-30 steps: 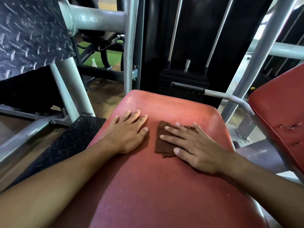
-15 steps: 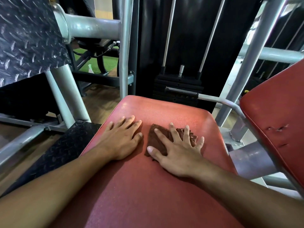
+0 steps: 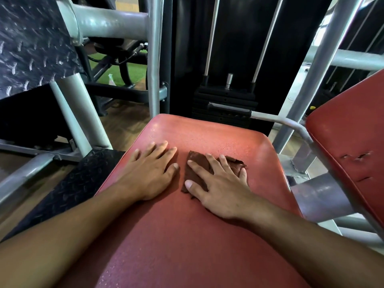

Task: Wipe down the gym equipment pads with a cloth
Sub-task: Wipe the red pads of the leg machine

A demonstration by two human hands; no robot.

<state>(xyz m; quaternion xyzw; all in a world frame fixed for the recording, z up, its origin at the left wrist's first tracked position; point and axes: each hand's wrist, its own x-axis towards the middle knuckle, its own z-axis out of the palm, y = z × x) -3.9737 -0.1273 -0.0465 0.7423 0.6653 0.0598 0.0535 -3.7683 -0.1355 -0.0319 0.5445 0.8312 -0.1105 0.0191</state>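
Both hands flat on the red seat pad, cloth under the right one.

Head view: grey frame tubes and a black weight stack stand beyond the seat pad; a torn red back pad sits right. Left hand lies flat, fingers straight and close, on bare pad. Right hand presses the brown cloth mid-pad, fingers spread wide.
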